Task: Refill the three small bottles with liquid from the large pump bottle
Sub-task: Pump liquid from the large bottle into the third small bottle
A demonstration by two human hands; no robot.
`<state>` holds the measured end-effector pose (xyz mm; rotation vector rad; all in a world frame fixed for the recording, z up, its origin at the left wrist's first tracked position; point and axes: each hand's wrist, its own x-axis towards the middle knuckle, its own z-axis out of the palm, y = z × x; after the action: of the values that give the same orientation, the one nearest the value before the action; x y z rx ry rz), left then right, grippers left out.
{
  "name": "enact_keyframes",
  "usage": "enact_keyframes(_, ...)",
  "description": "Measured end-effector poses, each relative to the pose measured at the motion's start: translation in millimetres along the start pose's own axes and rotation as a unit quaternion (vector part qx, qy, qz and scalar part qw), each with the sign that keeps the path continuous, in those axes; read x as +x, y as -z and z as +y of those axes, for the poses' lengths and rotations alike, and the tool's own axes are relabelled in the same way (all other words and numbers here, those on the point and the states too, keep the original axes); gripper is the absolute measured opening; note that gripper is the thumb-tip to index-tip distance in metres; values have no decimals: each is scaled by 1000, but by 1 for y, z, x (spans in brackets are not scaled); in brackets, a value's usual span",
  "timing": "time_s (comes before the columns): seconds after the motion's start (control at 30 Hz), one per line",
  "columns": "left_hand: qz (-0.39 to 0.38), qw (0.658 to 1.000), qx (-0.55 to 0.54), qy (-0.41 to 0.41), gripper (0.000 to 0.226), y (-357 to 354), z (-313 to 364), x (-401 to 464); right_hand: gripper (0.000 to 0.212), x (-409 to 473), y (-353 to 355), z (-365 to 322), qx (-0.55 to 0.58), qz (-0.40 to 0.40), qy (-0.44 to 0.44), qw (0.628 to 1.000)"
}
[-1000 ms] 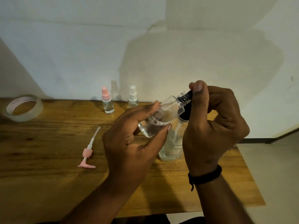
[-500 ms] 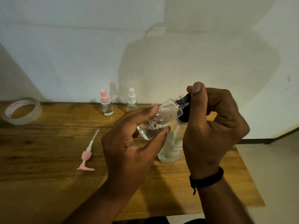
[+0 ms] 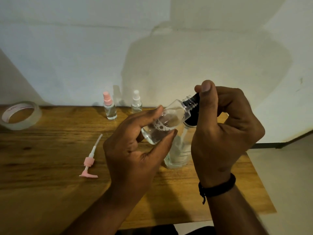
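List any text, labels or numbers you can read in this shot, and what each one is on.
Nothing can be read.
Tape roll: reddish print on the inner core, too blurred to read.
Large bottle: faint marks near its base, too small to tell.
Small bottle held in the hands: no label visible.

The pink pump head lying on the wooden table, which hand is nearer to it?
Left. The left hand is just right of the pink pump head; the right hand is farther right.
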<state>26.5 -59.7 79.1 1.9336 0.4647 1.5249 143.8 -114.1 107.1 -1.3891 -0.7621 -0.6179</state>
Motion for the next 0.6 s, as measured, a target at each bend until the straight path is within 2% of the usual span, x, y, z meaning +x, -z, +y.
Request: enact_keyframes(0.6,1,1000,-3,16,46,0,-1,-2,27,-1,-1,2,4,-9,-12,1000)
